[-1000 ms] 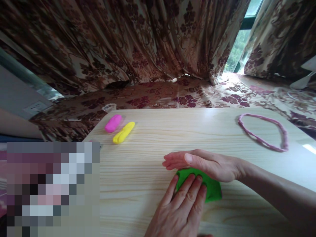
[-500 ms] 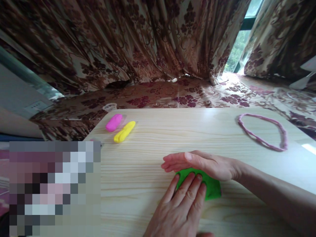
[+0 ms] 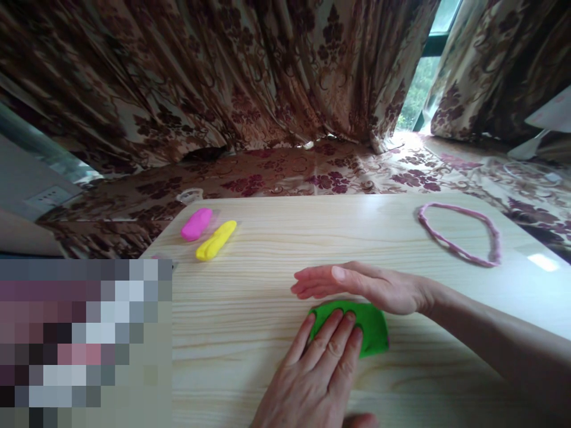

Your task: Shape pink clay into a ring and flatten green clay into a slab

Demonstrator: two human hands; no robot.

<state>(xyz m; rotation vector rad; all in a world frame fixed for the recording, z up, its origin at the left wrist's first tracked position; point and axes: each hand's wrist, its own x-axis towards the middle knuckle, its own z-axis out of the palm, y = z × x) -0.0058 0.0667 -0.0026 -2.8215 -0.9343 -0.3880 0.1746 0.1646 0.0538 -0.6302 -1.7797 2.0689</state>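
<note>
A flattened piece of green modelling clay (image 3: 372, 327) lies on the light wooden table (image 3: 223, 333). My left hand (image 3: 316, 368) rests on it, fingers stretched out flat and pressing its top; the palm hides the near part of the clay. Just beyond the clay's far edge, my right hand (image 3: 370, 288) is held on its side, fingers straight and pointing left, thumb on top. It holds nothing, and a small gap shows between it and the clay.
Pink clay (image 3: 196, 224) and yellow clay (image 3: 216, 241) lie at the table's far left. A pinkish-purple loop (image 3: 459, 208) lies at the far right. Beyond the table is a ledge with patterned cloth (image 3: 267, 172) beneath curtains (image 3: 267, 71). A pixelated block covers the lower left.
My right hand has lifted slightly off the far edge of the green clay, showing more of it. My left hand stays on the clay. The whole view has shifted a little.
</note>
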